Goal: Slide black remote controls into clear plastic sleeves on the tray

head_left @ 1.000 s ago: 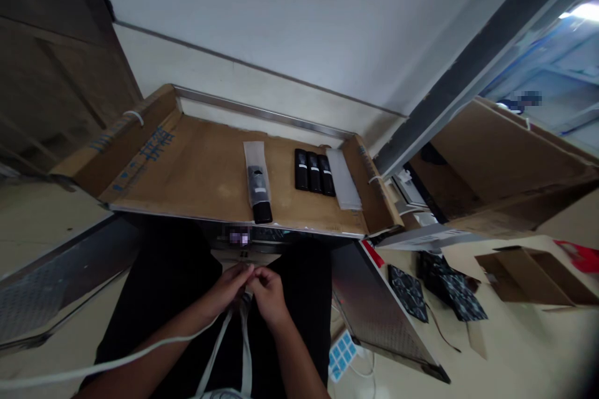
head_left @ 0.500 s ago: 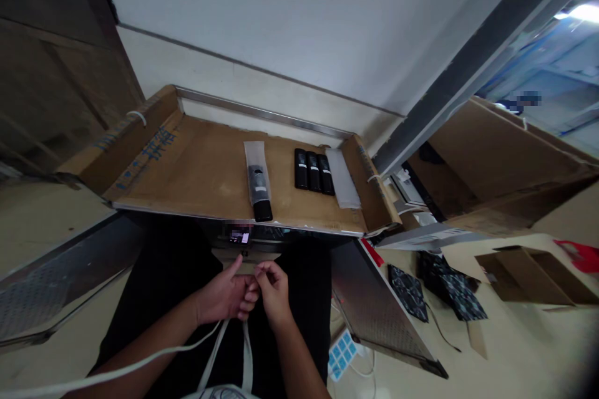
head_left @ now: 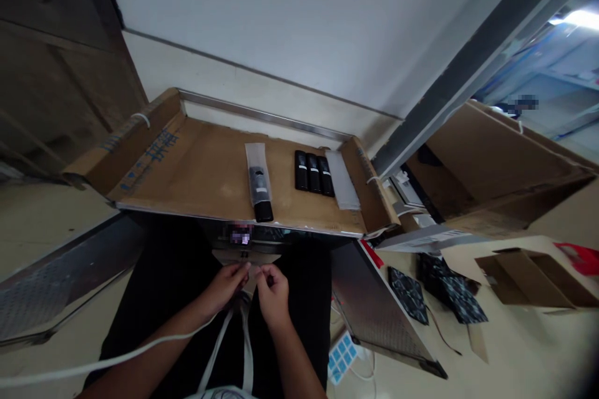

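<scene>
My left hand and my right hand are side by side over my lap, below the front edge of a cardboard-lined tray. Both have fingers pinched together, their tips close to each other; whatever lies between them is too small to make out. On the tray a black remote-like device sits partly inside a translucent sleeve, its lower end sticking out near the front edge. Three similar black devices lie in a row to the right. Beside them rest flat translucent sleeves.
A small lit screen is under the tray's front edge. Metal panels flank my legs. At right are cardboard boxes, dark patterned packages and a power strip. A white cord crosses my left arm.
My left hand has gone from a raised thumb with curled fingers to a pinch beside my right hand. My right hand stays pinched in nearly the same place. The view has shifted slightly.
</scene>
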A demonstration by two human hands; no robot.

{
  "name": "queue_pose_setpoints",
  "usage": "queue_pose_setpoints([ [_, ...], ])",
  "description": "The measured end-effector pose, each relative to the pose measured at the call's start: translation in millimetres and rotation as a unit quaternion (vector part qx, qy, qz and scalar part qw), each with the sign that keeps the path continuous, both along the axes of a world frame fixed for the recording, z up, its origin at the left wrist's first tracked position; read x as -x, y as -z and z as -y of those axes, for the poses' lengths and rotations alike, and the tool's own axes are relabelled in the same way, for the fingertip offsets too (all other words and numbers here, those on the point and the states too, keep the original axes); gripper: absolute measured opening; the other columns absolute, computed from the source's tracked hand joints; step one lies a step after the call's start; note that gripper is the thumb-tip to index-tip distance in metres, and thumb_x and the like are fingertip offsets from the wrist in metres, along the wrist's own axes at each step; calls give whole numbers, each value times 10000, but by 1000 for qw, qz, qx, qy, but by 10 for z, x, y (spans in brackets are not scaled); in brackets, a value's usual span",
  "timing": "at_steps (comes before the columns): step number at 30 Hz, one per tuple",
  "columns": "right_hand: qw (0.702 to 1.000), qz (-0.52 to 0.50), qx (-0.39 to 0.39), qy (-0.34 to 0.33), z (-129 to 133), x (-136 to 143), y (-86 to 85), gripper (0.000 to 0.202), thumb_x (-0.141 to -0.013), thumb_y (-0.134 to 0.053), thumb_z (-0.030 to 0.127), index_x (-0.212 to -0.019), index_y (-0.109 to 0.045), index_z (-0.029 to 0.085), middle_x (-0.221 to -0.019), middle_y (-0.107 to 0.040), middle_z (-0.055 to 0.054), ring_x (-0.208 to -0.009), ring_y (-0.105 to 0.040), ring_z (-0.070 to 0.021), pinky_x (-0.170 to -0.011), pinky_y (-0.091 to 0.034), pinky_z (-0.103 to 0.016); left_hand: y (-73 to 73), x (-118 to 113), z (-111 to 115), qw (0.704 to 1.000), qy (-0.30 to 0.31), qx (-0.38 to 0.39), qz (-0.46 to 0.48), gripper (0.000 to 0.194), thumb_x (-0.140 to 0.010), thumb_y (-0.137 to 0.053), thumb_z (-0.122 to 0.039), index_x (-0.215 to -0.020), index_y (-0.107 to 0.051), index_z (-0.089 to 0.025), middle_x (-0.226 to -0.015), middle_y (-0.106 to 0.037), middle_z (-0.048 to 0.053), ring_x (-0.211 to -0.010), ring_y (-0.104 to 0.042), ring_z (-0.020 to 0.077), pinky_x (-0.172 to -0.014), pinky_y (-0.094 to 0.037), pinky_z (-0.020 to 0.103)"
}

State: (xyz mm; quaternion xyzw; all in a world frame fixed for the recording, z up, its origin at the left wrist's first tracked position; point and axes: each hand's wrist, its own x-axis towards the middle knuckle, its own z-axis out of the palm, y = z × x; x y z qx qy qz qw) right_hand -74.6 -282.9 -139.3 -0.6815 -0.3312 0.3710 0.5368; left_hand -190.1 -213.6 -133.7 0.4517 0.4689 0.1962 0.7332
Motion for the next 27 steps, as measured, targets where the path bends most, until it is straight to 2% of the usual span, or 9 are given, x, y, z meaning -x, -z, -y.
queue_pose_setpoints([
  [3, 998, 63, -22, -16, 41, -12, -165, 281, -904, -596, 423, -748, -638, 193, -666, -548, -1, -634, -488, -150, -617, -396, -275, -60, 43, 12, 1000, -2, -27, -10, 773, -506, -654, -935, -622, -522, -183, -533, -398, -56, -522, -333, 104, -531, -255, 259],
  [6, 978, 189, -76, -40, 46, -148, -568, 161, -931, -601, 335, -953, -689, 203, -743, -576, -15, -691, -535, -167, -662, -438, -289, -242, 164, -11, 998, 22, -60, -8, 720, -614, -630, -898, -598, -493, -191, -536, -412, -43, -532, -349, 109, -545, -281, 261],
  [9, 934, 327, -141, -37, -134, -432, -1063, 245, -898, -661, 304, -1125, -672, 210, -877, -628, -54, -821, -593, -207, -778, -498, -340, -608, 320, -142, 992, 50, -118, 0, 675, -716, -597, -844, -571, -466, -198, -532, -412, -33, -528, -346, 110, -549, -290, 265],
  [12, 907, 379, -162, -83, -540, -757, -1374, 479, -854, -736, 333, -1299, -608, 207, -1233, -629, -132, -1172, -576, -278, -1015, -475, -431, -1046, 389, -439, 971, 36, -237, 0, 577, -797, -616, -718, -588, -501, -193, -568, -465, -16, -567, -409, 124, -571, -327, 262],
  [15, 909, 343, -137, -195, -987, -981, -1409, 704, -754, -837, 372, -1385, -564, 220, -1321, -610, -123, -1196, -587, -262, -1019, -485, -417, -1340, 310, -854, 930, -20, -366, -29, 407, -771, -710, -580, -748, -619, -184, -700, -586, -3, -651, -501, 137, -618, -380, 255],
  [17, 903, 331, -111, -251, -1190, -1044, -1351, 715, -687, -881, 379, -1330, -613, 217, -1285, -640, -103, -1175, -597, -255, -1006, -476, -407, -1400, 209, -1139, 904, -22, -422, -66, 400, -788, -696, -561, -711, -616, -178, -635, -545, -21, -610, -466, 121, -588, -352, 248],
  [19, 902, 322, -95, -270, -1283, -1055, -1293, 661, -668, -889, 386, -1260, -655, 210, -1234, -667, -85, -1125, -608, -239, -966, -475, -381, -1376, 107, -1390, 889, -22, -449, -84, 434, -782, -696, -570, -644, -583, -174, -577, -494, -35, -576, -422, 109, -563, -322, 245],
  [22, 916, 298, -75, -258, -1286, -1032, -1254, 583, -687, -872, 404, -1197, -678, 200, -1138, -692, -57, -975, -620, -193, -852, -477, -323, -1279, -9, -1651, 883, -52, -457, -97, 477, -765, -701, -586, -585, -542, -174, -552, -467, -39, -564, -399, 103, -553, -300, 247],
  [27, 926, 285, -67, -239, -1303, -1000, -1265, 536, -654, -885, 389, -1116, -692, 199, -1002, -688, -21, -881, -593, -172, -781, -454, -294, -1189, -107, -1798, 883, -64, -452, -105, 479, -768, -706, -571, -563, -525, -178, -536, -448, -42, -551, -381, 104, -544, -286, 254],
])
